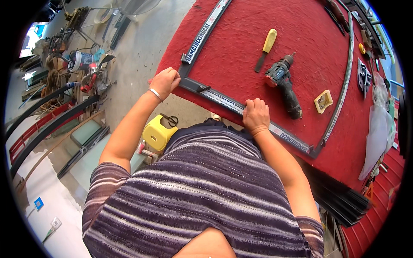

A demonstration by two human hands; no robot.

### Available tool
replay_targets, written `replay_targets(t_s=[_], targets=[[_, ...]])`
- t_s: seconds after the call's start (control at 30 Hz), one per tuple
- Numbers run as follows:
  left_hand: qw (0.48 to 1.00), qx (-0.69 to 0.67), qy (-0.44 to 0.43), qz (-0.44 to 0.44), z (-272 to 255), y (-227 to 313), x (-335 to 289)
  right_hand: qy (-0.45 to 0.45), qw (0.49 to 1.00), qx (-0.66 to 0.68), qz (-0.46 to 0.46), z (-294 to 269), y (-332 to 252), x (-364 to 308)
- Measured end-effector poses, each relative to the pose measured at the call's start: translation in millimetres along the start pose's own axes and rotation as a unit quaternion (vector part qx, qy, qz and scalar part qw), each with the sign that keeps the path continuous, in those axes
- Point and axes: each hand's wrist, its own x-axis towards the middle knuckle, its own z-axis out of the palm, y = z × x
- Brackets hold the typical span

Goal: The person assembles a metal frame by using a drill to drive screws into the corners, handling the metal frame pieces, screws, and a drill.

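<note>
Fingers: my left hand [164, 81] grips the frame [223, 99] corner; my right hand [256, 114] clamps its rail.
Frame: flat along the red surface [241, 47] near edge, so held steady.
Drill [284, 84]: lying inside the frame.

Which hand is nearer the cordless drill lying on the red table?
Right. The right hand grips the frame's near rail just below-left of the cordless drill; the left hand holds the frame's corner, far to the drill's left.

dark metal frame [223, 98] | rectangular | flat on red worktop | near edge gripped
</note>
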Motion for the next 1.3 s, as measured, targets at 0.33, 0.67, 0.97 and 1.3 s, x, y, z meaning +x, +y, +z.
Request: replay_targets(t_s=[0.33,0.67,0.97,1.3], targets=[[0.972,-0.1,0.155,-0.148,8,-37,-16,-0.003,1.0,0.001,-0.007,0,-1,1],[0.98,-0.074,0.182,-0.042,5,19,-4,0.01,1.0,-0.003,-0.007,-2,3,3],[0.982,-0.086,0.071,0.155,47,109,-16,0.072,0.977,0.176,-0.096,-37,9,77],[0.975,-0.194,0.063,0.086,56,120,-38,-0.231,0.901,-0.289,-0.226,-36,73,213]])
